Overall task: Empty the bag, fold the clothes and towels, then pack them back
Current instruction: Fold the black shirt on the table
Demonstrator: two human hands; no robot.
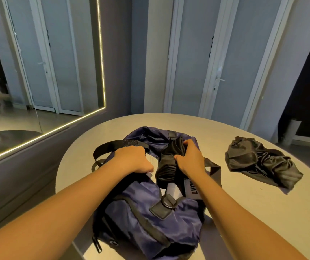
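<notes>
A navy blue duffel bag [146, 218] with black straps lies open on the round table [244, 212]. My left hand [131, 159] grips the left edge of the bag's opening, beside a black strap. My right hand [190, 158] grips a black folded garment [166, 166] that sticks up out of the opening. White fabric [173, 190] shows inside the bag below it. A crumpled black garment [261, 162] lies on the table to the right of the bag, apart from both hands.
A wall mirror with a lit strip edge [101, 62] stands at the left. White doors [225, 72] rise behind the table. The table's far rim [169, 114] curves close to the wall.
</notes>
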